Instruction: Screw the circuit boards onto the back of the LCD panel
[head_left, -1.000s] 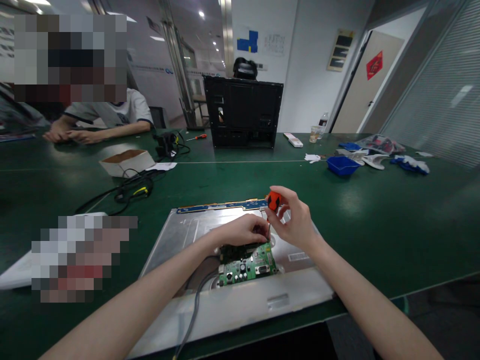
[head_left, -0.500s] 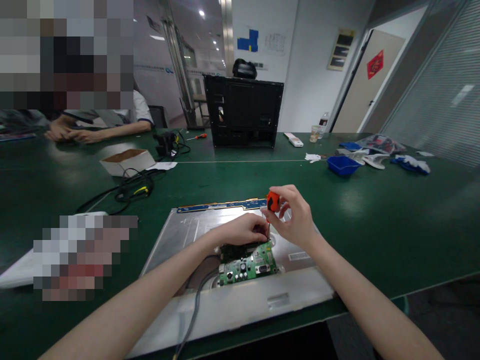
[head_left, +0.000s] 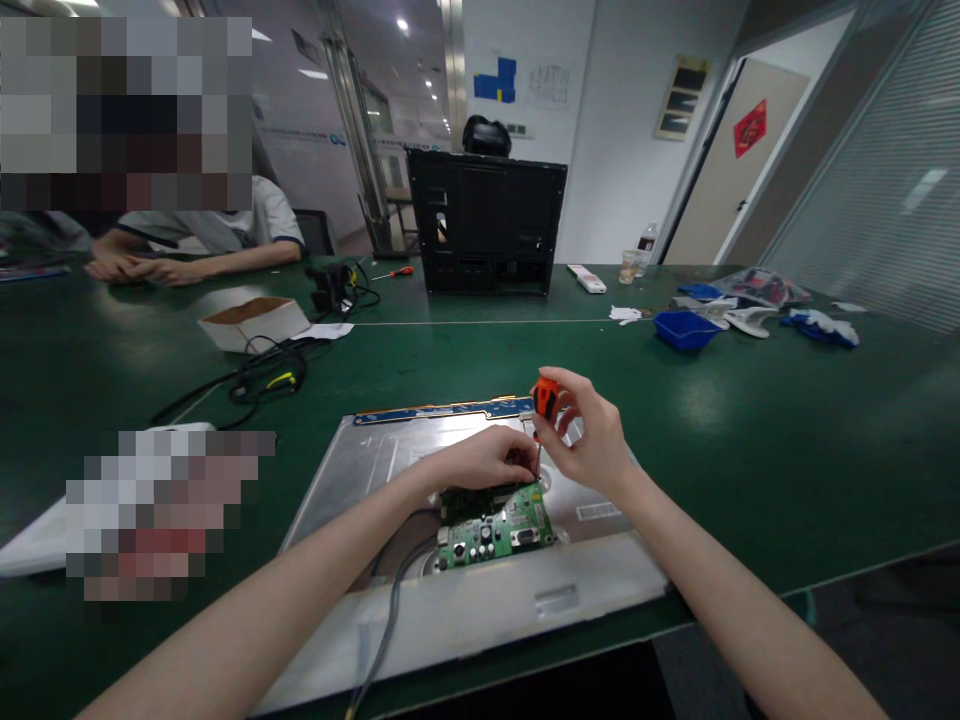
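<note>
Upright over the far right corner of a green circuit board stands an orange-and-black screwdriver. My right hand grips its handle between thumb and fingers. Beside the shaft, my left hand is closed, fingertips curled down at the board's far edge; what they pinch is hidden. The screwdriver's tip meets the board close to those fingertips. Under the board lies a silver metal display panel, with a narrow blue circuit strip along its far edge. A grey cable runs from the board's left side toward me.
A black monitor housing stands at the table's far side. To the left are an open white box and coiled black cables. A blue tray and gloves lie right. Another person's hands rest far left.
The screwdriver's handle has turned slightly in my right hand, whose fingers shifted a little. My left hand has stayed in place.
</note>
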